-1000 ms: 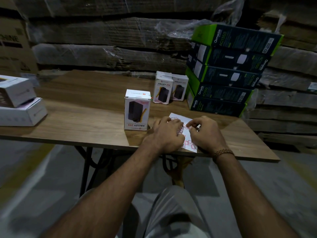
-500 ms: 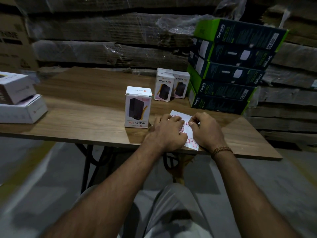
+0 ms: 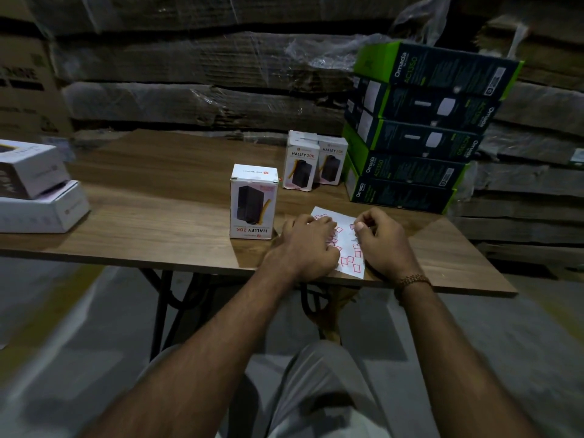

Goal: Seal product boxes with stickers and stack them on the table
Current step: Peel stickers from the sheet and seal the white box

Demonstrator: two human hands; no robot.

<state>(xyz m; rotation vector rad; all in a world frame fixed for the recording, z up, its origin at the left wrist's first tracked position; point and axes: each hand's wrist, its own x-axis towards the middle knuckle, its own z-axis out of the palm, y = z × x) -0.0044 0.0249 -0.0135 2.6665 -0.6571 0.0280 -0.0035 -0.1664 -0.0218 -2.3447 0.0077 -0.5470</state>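
Note:
A white sticker sheet (image 3: 344,221) with several red-outlined stickers lies near the wooden table's (image 3: 164,210) front edge. My left hand (image 3: 308,245) presses down on the sheet's left side, fingers bent over it. My right hand (image 3: 380,240) rests on the sheet's right side, thumb and forefinger pinching at a sticker. A white HALLEY 20K box (image 3: 253,202) stands upside down just left of my left hand. Two more HALLEY 20K boxes (image 3: 300,162) (image 3: 331,162) stand upright side by side further back.
A stack of several green-and-black Omada boxes (image 3: 417,134) rises at the table's right rear. Two white boxes (image 3: 38,191) are stacked at the left edge. Plastic-wrapped flat cardboard (image 3: 196,74) is piled behind the table.
Both hands stay on the sticker sheet; my right hand's fingers have curled tighter at the sheet's right edge. The boxes have not moved.

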